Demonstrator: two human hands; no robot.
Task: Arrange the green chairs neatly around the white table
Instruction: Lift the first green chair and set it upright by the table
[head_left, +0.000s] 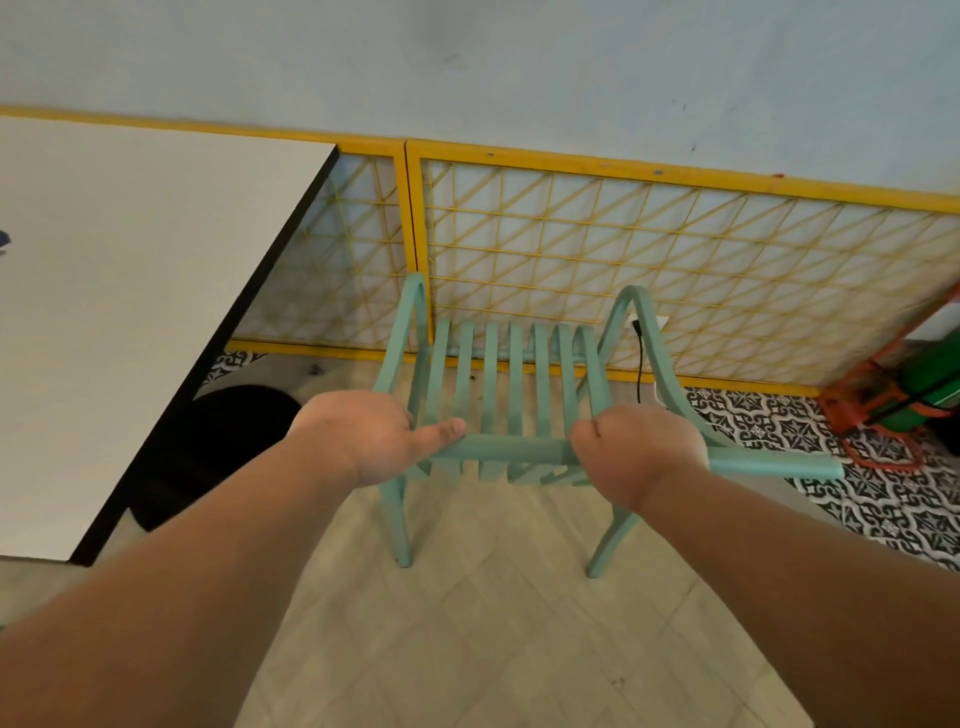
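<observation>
A green slatted chair (514, 384) stands in front of me, its seat pointing toward the yellow lattice fence. Both hands grip the top rail of its backrest. My left hand (363, 436) wraps the rail's left end with the thumb lying along it. My right hand (641, 452) is closed around the rail further right, and a stretch of rail sticks out past it. The white table (130, 291) with its black edge lies to the left, a gap of floor between its corner and the chair.
A yellow lattice fence (623, 249) runs along the wall just behind the chair. The table's black round base (223, 441) sits under the table. An orange frame holding a green cylinder (914, 400) stands at the right. A black cable (640, 364) hangs by the fence.
</observation>
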